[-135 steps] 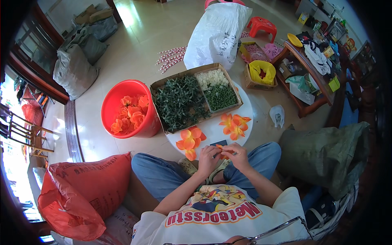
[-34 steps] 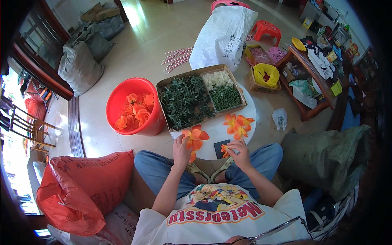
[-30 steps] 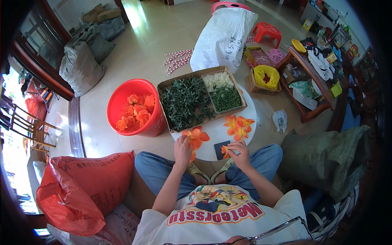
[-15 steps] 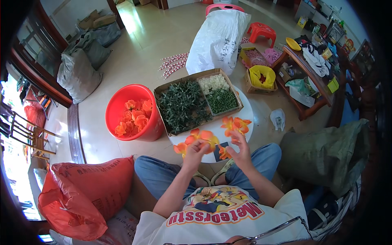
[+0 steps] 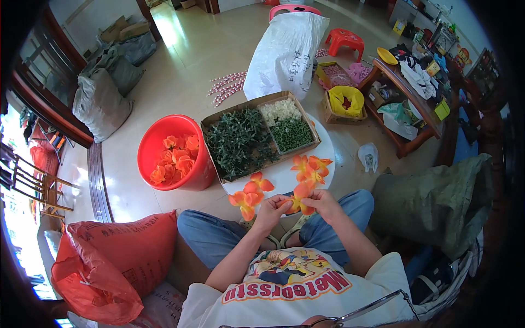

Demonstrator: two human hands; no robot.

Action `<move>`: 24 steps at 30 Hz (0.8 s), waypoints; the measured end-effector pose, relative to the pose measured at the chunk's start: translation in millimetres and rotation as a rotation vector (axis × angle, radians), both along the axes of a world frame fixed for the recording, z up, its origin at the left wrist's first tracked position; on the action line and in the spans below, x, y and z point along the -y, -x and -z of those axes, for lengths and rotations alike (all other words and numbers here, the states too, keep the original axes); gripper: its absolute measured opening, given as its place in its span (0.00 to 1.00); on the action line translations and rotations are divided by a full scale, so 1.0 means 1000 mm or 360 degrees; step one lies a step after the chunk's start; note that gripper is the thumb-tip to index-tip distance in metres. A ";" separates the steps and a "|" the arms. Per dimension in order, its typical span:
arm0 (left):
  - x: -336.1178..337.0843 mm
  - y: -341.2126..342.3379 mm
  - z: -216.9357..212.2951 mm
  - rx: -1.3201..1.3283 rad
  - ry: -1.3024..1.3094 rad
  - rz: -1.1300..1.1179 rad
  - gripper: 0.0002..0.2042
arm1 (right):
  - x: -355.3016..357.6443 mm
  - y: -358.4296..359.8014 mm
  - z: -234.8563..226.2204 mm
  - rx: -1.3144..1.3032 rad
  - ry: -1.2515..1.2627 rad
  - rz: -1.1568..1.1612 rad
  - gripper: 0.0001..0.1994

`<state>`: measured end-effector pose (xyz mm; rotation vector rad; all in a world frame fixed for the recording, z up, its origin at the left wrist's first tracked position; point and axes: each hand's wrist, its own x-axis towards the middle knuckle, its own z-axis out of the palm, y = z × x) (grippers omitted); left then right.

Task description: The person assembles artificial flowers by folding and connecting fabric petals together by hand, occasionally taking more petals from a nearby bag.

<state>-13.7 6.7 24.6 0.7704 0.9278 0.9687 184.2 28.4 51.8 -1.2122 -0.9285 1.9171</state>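
Between my two hands is an orange and yellow artificial flower (image 5: 299,200), low over the near edge of a round white table (image 5: 324,141). My left hand (image 5: 272,211) is closed in a pinch on its left side. From the other side, the fingertips of my right hand (image 5: 326,205) pinch it too. Loose orange petal pieces (image 5: 250,194) lie left of my hands, and more orange petal pieces (image 5: 311,168) lie just beyond them. A cardboard box (image 5: 217,162) on the table holds dark green artificial leaves (image 5: 240,141), small green sprigs (image 5: 292,135) and white florets (image 5: 281,111).
A red bucket (image 5: 146,143) of orange flowers stands left of the table. Red sack (image 5: 117,251) lies at my left, dark green sack (image 5: 432,205) at my right. Beyond are a tall white sack (image 5: 287,52), a red stool (image 5: 345,39) and a wooden table (image 5: 407,145).
My hands have come together on one flower. The petal pieces near my left hand now lie on the left of the table. My right hand has left the far petal pieces.
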 end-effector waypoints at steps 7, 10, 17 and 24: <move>0.000 -0.005 0.029 -0.0170 0.0064 -0.0057 0.06 | 0.003 0.002 0.026 0.0021 0.0086 0.0110 0.06; -0.001 -0.008 0.032 -0.0208 0.0061 -0.0091 0.07 | 0.002 0.001 0.035 0.0049 0.0045 0.0133 0.06; -0.002 -0.012 0.031 -0.0329 0.0070 -0.0090 0.08 | 0.003 0.003 0.038 0.0024 0.0110 0.0190 0.06; -0.005 -0.014 0.043 -0.0316 0.0070 -0.0141 0.07 | 0.003 0.001 0.054 0.0138 0.0003 0.0202 0.04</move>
